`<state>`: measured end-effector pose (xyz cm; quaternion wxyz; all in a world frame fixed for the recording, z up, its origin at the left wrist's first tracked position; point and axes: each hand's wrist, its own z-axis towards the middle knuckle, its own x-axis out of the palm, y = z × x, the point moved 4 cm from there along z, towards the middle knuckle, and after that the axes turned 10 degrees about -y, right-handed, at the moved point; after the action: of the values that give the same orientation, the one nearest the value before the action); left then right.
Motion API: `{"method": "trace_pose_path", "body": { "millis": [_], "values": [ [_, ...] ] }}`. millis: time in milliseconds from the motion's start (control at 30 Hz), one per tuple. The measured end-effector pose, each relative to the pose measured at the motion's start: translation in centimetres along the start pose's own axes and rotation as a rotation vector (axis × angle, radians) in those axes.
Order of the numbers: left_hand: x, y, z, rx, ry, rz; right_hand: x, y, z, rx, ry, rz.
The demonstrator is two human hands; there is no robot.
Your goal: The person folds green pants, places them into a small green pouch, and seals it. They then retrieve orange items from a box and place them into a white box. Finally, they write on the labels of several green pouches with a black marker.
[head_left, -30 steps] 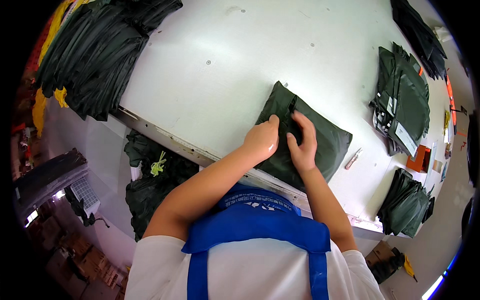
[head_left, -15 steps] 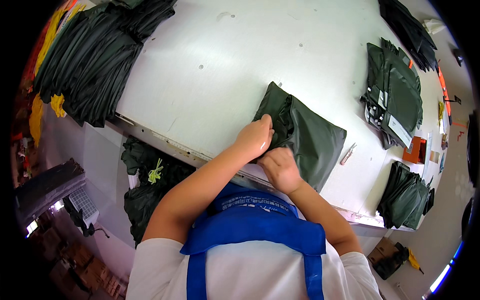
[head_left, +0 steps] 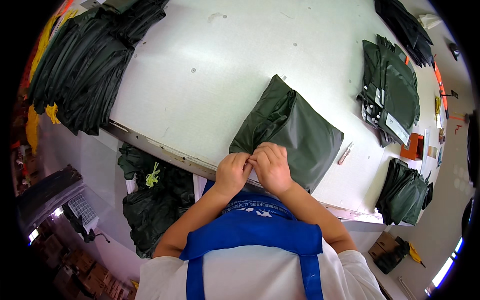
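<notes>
A dark green, shiny fabric pouch (head_left: 310, 135) lies on the white table, turned with one corner pointing away from me. A folded flap with a wrinkled seam runs down its left part. At its near edge my left hand (head_left: 232, 173) is closed, thumb and fingers pinched. My right hand (head_left: 271, 168) is closed right beside it, and the fingertips of both meet. They seem to grip the pouch's near edge, though the pinched bit itself is hidden by the fingers. Right of the pouch lies a small pair of thread snips (head_left: 345, 153).
Stacks of dark green pouches lie far left (head_left: 75, 70) and right (head_left: 392, 92), with another pile (head_left: 404, 192) near right. An orange box (head_left: 413, 146) stands between the right-hand piles. Below the table's front edge (head_left: 160, 148), dark green fabric (head_left: 155, 210) hangs with a light green tie (head_left: 153, 175).
My left hand has come down from the flap to the near edge and now meets my right hand. The pouch's left part has been spread out toward the near left.
</notes>
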<state>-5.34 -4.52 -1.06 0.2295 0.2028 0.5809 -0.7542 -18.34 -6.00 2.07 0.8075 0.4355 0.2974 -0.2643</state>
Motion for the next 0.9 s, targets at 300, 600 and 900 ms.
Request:
{"method": "trace_pose_path", "body": {
  "millis": [300,600,900],
  "values": [
    [-0.8,0.4,0.9,-0.070,0.081,-0.024,-0.5,-1.4,2.9,0.059,0.014,-0.111],
    [-1.1,1.0,-0.9,-0.114,0.161,-0.056,-0.2,-2.3,3.6,0.143,0.016,-0.222],
    [-1.7,2.1,-1.4,-0.193,0.343,-0.073,-0.3,-3.3,4.3,0.189,0.193,-0.039]
  ]
}}
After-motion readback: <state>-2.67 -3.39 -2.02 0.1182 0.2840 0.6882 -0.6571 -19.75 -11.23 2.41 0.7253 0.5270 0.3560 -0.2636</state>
